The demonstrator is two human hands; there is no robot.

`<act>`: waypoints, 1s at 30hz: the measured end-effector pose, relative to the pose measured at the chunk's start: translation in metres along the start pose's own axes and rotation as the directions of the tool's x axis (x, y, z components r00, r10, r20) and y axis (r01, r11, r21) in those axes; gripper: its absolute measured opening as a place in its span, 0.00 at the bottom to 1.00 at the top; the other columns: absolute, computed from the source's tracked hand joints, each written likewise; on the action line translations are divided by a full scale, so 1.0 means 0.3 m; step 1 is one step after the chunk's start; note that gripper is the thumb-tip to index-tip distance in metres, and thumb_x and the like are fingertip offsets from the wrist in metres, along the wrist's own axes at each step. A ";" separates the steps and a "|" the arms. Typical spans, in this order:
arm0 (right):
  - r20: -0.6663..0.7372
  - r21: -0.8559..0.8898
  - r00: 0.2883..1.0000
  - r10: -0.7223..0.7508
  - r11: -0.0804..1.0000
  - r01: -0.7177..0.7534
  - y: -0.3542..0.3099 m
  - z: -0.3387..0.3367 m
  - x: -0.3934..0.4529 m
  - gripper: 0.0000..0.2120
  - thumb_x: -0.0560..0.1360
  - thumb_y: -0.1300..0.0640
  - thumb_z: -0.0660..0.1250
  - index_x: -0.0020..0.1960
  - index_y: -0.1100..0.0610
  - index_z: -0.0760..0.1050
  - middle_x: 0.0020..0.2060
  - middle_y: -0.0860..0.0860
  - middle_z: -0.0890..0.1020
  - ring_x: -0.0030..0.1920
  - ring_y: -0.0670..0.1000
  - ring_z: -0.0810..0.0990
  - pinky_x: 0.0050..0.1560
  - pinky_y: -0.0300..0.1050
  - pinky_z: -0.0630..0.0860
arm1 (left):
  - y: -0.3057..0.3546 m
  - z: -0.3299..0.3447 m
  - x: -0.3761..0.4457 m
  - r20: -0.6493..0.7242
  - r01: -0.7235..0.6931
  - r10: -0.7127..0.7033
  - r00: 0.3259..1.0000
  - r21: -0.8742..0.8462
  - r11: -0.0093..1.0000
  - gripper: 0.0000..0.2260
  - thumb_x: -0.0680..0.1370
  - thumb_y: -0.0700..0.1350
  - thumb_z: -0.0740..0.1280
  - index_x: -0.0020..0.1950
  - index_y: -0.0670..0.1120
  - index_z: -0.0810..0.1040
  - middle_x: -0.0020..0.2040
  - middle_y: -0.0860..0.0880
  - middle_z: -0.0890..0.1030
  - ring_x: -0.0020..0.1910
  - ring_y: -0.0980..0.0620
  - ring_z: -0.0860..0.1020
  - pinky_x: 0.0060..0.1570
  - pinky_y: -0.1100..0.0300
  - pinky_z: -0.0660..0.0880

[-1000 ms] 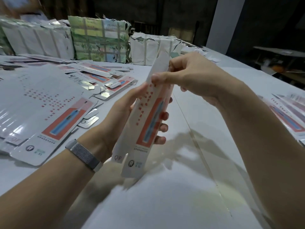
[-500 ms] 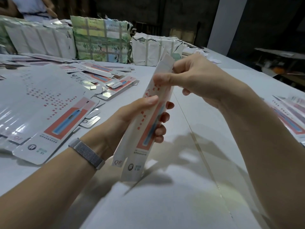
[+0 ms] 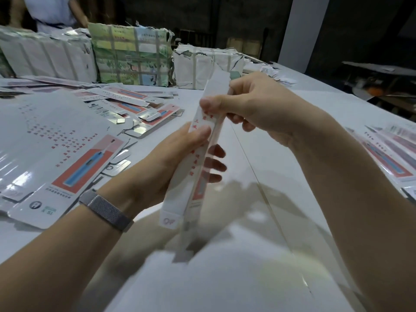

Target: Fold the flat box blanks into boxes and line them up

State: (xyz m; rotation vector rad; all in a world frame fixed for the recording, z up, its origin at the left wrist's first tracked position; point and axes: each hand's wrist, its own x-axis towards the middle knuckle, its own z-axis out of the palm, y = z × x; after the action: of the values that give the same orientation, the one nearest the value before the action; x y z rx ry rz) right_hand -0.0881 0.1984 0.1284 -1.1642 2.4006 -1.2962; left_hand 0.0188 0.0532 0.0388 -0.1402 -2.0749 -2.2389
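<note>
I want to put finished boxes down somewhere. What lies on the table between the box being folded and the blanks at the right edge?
Bare white table, crossed only by a thin seam and shadows, in the head view.

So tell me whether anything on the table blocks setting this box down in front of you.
Nothing visible does. Both hands, left hand and right hand, hold the box above bare table; the loose blanks lie off to the left.
</note>
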 end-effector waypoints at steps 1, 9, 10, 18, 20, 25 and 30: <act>-0.044 0.007 0.999 -0.008 1.000 0.008 0.003 0.009 0.002 0.18 0.68 0.44 0.77 0.31 0.55 0.76 0.27 0.47 0.75 0.27 0.41 0.70 0.28 0.36 0.65 | 0.003 -0.002 0.004 -0.029 -0.050 0.049 0.998 -0.019 0.999 0.20 0.76 0.56 0.65 0.68 0.57 0.73 0.57 0.49 0.84 0.57 0.48 0.83 0.55 0.50 0.80; -0.334 -0.220 0.935 -0.123 0.974 0.049 -0.009 0.142 -0.002 0.13 0.68 0.43 0.74 0.42 0.53 0.83 0.32 0.47 0.83 0.38 0.47 0.82 0.42 0.50 0.80 | -0.019 0.026 0.022 -0.258 -0.236 0.394 0.882 0.483 0.843 0.41 0.69 0.50 0.75 0.77 0.60 0.56 0.59 0.57 0.80 0.56 0.56 0.83 0.58 0.50 0.81; -0.368 -0.221 0.920 -0.135 0.974 0.055 -0.005 0.150 -0.006 0.15 0.68 0.41 0.74 0.44 0.51 0.82 0.32 0.45 0.82 0.37 0.46 0.81 0.41 0.48 0.80 | -0.025 0.021 0.025 -0.261 -0.264 0.399 0.879 0.431 0.863 0.36 0.72 0.47 0.73 0.74 0.61 0.58 0.59 0.55 0.81 0.56 0.54 0.83 0.58 0.48 0.81; -0.562 -0.095 0.803 -0.197 0.980 0.173 0.078 0.212 -0.029 0.20 0.73 0.41 0.71 0.59 0.48 0.71 0.27 0.45 0.67 0.27 0.44 0.69 0.32 0.43 0.70 | -0.048 0.038 0.025 -0.247 -0.296 0.294 0.923 0.033 0.955 0.32 0.83 0.35 0.62 0.78 0.63 0.56 0.61 0.52 0.83 0.51 0.53 0.84 0.46 0.60 0.81; -0.555 0.032 0.821 -0.138 0.982 0.187 0.094 0.232 -0.021 0.21 0.74 0.42 0.70 0.63 0.49 0.71 0.28 0.44 0.68 0.28 0.42 0.70 0.34 0.39 0.70 | -0.051 0.041 0.028 -0.239 -0.295 0.280 0.930 -0.026 0.955 0.30 0.83 0.36 0.62 0.77 0.61 0.57 0.59 0.51 0.84 0.50 0.52 0.84 0.46 0.59 0.81; -0.508 0.313 0.861 -0.029 0.925 0.216 0.126 0.271 -0.006 0.23 0.72 0.44 0.69 0.65 0.49 0.70 0.30 0.47 0.67 0.34 0.47 0.71 0.42 0.51 0.74 | -0.054 0.031 0.027 -0.238 -0.267 0.254 0.937 -0.023 0.963 0.29 0.76 0.45 0.65 0.75 0.61 0.61 0.56 0.50 0.83 0.48 0.52 0.84 0.43 0.62 0.80; -0.489 0.440 0.872 -0.015 0.859 0.262 0.134 0.288 -0.013 0.22 0.71 0.49 0.71 0.63 0.46 0.71 0.38 0.50 0.72 0.39 0.47 0.79 0.46 0.50 0.81 | -0.046 0.002 0.032 -0.291 -0.268 0.283 0.914 0.092 0.959 0.30 0.71 0.43 0.63 0.73 0.54 0.64 0.59 0.45 0.80 0.47 0.55 0.84 0.42 0.64 0.79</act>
State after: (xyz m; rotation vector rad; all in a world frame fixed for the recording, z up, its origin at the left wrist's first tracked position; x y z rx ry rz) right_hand -0.0662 0.1590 0.0442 -0.9617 2.0508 -2.3074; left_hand 0.0077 0.0548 0.0265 -0.0753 -1.8216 -1.9054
